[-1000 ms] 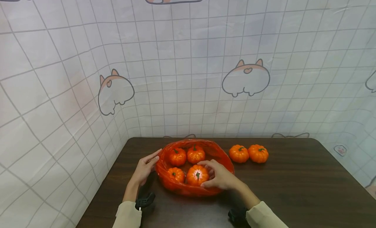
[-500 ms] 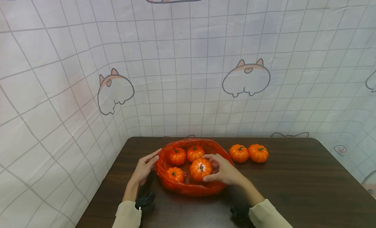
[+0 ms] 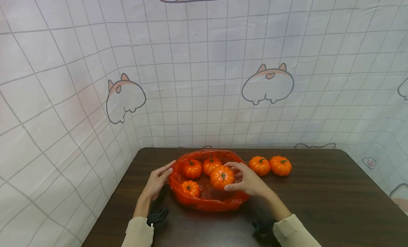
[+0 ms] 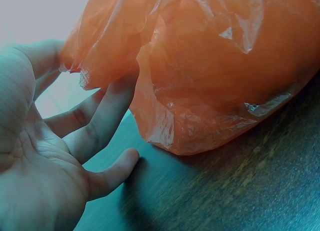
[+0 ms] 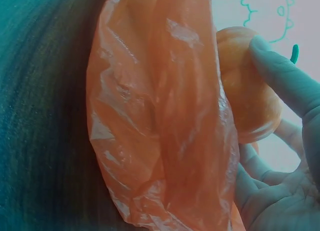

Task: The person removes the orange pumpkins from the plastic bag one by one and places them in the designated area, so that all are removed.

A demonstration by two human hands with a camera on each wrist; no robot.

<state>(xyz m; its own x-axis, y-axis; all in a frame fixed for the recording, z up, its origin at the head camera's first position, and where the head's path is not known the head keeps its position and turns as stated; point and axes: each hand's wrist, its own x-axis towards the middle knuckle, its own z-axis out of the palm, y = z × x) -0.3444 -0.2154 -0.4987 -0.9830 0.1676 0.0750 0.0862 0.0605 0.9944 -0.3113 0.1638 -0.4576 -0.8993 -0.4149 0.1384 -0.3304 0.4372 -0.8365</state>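
An orange-red plastic bag (image 3: 207, 204) stands with its mouth spread wide. Inside it lie three small pumpkins, two at the back (image 3: 192, 169) (image 3: 211, 165) and one at the front left (image 3: 191, 188). My right hand (image 3: 250, 181) holds another pumpkin (image 3: 222, 177) between thumb and fingers, over the bag's right half. The right wrist view shows that pumpkin (image 5: 250, 91) level with the bag's rim, the thumb against its side. At the bag's left edge is my left hand (image 3: 155, 183); in the left wrist view the hand (image 4: 55, 141) pinches the bag's rim (image 4: 115, 46).
Two more pumpkins (image 3: 259, 166) (image 3: 280, 166) sit side by side on the dark wooden table (image 3: 325, 197), just right of the bag. A white gridded cloth (image 3: 197, 116) with animal drawings hangs behind the table and along its left side.
My right hand has lifted the pumpkin from the bag's front right part and moved it up and to the right. The left hand has stayed at the bag's edge.
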